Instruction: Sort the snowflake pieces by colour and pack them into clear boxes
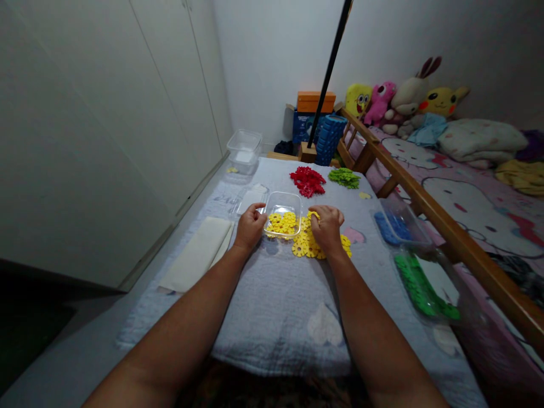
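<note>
A clear plastic box (284,198) sits on the grey blanket (276,306) and holds several yellow snowflake pieces (281,223). My left hand (250,228) grips the box's left rim with curled fingers. My right hand (326,226) rests on a pile of yellow pieces (304,247) just right of the box, fingers closed in a pinch on a yellow piece at its top.
Red pieces (307,181) and green pieces (344,177) lie farther back. Clear boxes with blue pieces (394,225) and green pieces (420,286) stand at the right by a wooden bed rail (442,221). An empty box (244,148), a lid (250,198) and a folded cloth (199,252) lie left.
</note>
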`<action>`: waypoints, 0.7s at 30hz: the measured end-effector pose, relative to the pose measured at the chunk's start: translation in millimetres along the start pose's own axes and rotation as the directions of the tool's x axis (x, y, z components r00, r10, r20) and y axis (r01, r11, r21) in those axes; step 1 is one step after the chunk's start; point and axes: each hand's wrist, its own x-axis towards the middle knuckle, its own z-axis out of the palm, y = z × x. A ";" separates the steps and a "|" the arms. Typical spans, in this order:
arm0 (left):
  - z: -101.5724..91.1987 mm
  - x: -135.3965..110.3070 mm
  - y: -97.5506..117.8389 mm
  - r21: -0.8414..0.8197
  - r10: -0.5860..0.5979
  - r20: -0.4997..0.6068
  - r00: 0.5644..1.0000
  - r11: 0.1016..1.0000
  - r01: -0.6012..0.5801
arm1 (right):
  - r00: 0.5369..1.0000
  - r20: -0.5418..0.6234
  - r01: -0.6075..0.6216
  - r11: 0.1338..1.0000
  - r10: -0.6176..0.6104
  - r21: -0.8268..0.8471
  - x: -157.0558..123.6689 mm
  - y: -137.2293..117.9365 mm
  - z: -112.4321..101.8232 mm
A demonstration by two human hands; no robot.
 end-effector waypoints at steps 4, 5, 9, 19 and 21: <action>-0.1 0.5 -0.4 -0.002 -0.001 0.000 1.000 1.000 0.001 | 0.984 0.179 0.015 0.996 0.002 -0.093 -4.0 2.4 5.2; 0.0 0.7 -0.6 -0.003 -0.002 -0.002 1.000 1.000 0.002 | 0.977 0.214 0.027 0.994 -0.003 -0.108 -5.1 1.7 5.7; 0.2 0.8 -0.7 0.004 -0.001 -0.001 1.000 1.000 0.001 | 0.954 0.299 0.057 0.986 -0.008 -0.154 -6.8 -3.7 3.9; 0.8 0.9 -1.1 -0.006 -0.011 0.002 1.000 1.000 0.011 | 0.960 0.279 0.033 0.985 0.015 -0.169 -4.7 0.9 9.5; 0.9 0.7 -1.3 -0.011 -0.011 0.003 1.000 1.000 0.011 | 0.963 0.270 0.043 0.986 0.002 -0.160 -5.2 2.5 10.8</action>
